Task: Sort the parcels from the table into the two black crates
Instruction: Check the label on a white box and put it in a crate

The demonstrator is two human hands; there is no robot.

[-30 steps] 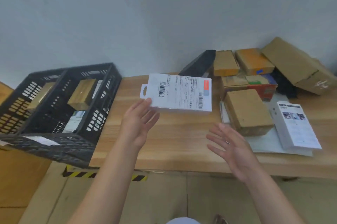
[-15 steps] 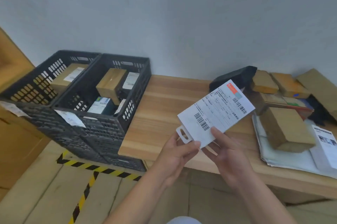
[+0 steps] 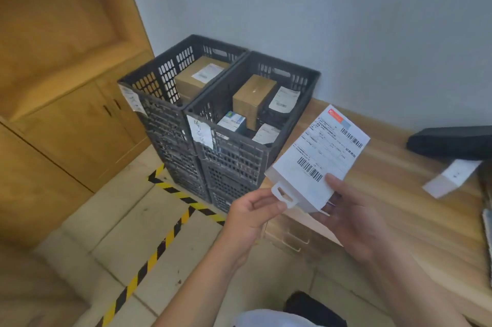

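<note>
Your two hands hold one flat white parcel with a shipping label point(image 3: 319, 159) above the wooden table point(image 3: 415, 209) edge, beside two black slotted plastic crates. Your left hand point(image 3: 253, 215) pinches its hang tab; your right hand point(image 3: 351, 215) grips its lower edge, thumb on top. The left crate point(image 3: 159, 103) shows one brown box; the right crate point(image 3: 239, 151) holds about four parcels.

- The right crate point(image 3: 269, 151) is open on top, but an upright brown box point(image 3: 253, 98) and flat parcels crowd its floor.
- The left crate point(image 3: 159, 87) holds a labelled carton point(image 3: 198, 76) filling its far end.
</note>
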